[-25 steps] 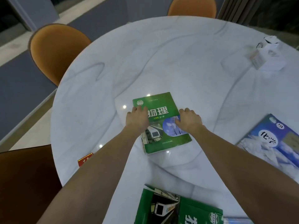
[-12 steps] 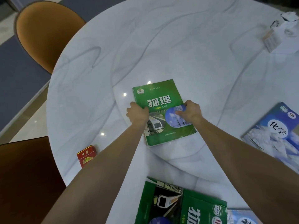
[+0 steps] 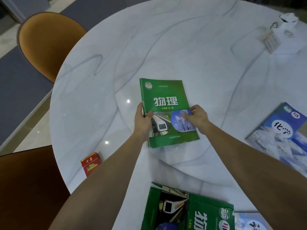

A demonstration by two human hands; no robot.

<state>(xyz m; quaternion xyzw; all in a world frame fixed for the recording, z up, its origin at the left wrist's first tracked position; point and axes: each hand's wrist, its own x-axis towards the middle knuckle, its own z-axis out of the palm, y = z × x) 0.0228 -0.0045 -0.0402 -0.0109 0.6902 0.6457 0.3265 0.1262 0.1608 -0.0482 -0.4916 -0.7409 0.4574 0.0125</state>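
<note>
Green paperback physics textbook (image 3: 166, 97) turned since half second ago: cover now squarer to viewer, both thumbs shifted onto it. Left hand (image 3: 143, 121) grips spine edge, thumb on train picture, fingers wrapped round spine. Right hand (image 3: 198, 116) pinches opposite edge, thumb on blue circle, fingers curled behind. Book at middle of round white marble table (image 3: 166, 47); whether lifted off surface, cannot tell. Red cigarette pack (image 3: 91, 163) beside left forearm. Blue textbook (image 3: 279, 135) well apart, right.

A round white grey-veined marble table (image 3: 182, 47), dotted with small lamp reflections (image 3: 128, 101), stands over dark grey flooring (image 3: 18, 83) beside a rounded orange chair (image 3: 49, 44) and a brown chair (image 3: 29, 188).
</note>
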